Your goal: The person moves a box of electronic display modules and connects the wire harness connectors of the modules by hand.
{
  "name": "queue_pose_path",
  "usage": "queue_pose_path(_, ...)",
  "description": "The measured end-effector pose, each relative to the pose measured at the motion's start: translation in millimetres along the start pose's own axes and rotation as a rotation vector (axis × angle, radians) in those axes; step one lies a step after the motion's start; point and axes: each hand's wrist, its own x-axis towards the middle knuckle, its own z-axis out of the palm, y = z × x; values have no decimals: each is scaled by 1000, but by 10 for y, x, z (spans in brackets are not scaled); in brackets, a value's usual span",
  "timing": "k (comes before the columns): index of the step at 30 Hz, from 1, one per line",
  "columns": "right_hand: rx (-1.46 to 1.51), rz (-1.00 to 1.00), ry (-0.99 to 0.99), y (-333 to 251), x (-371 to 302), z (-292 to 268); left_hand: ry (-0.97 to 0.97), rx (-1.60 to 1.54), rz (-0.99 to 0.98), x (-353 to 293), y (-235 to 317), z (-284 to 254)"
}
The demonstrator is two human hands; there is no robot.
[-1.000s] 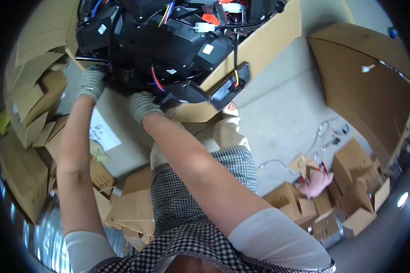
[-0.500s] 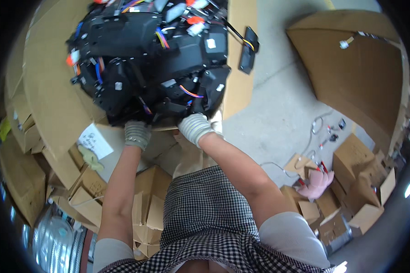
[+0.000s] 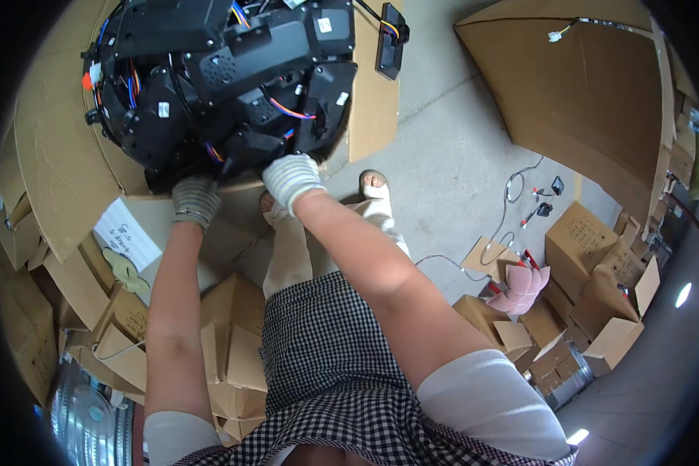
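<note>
At the box's near edge, both gloved hands, left hand (image 3: 195, 201) and right hand (image 3: 290, 180), now grip the black wired assembly (image 3: 217, 78), fingers curled under its rim. Compared with a second ago it sits closer to the body over the cardboard box (image 3: 62, 155), so the load looks supported.

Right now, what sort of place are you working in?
Probably a workshop or packing area: cardboard boxes piled around, loose cables on the concrete floor, and a black wired assembly on cardboard.

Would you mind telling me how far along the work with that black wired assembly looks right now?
The black wired assembly sits in the large open cardboard box. Both gloved hands, left hand and right hand, grip its lower edge. The box flaps are open, and small boxes lie scattered on the floor.
</note>
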Motion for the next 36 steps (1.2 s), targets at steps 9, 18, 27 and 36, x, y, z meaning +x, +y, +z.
queue_pose_path(9, -150, -173, 70, 86, 10, 199, 200, -7, -94, -258, 173, 286)
queue_pose_path(18, -365, -268, 177, 894, -601, 291, 111, -125, -260, -695, 1473, 286)
queue_pose_path(27, -656, -195, 17, 1475, -1398, 880, 110, -257, -239, -1207, 2796, 951)
queue_pose_path(36, -431, -206, 31, 1265, -2350, 2310, 150, -138, -144, -2095, 3044, 2222)
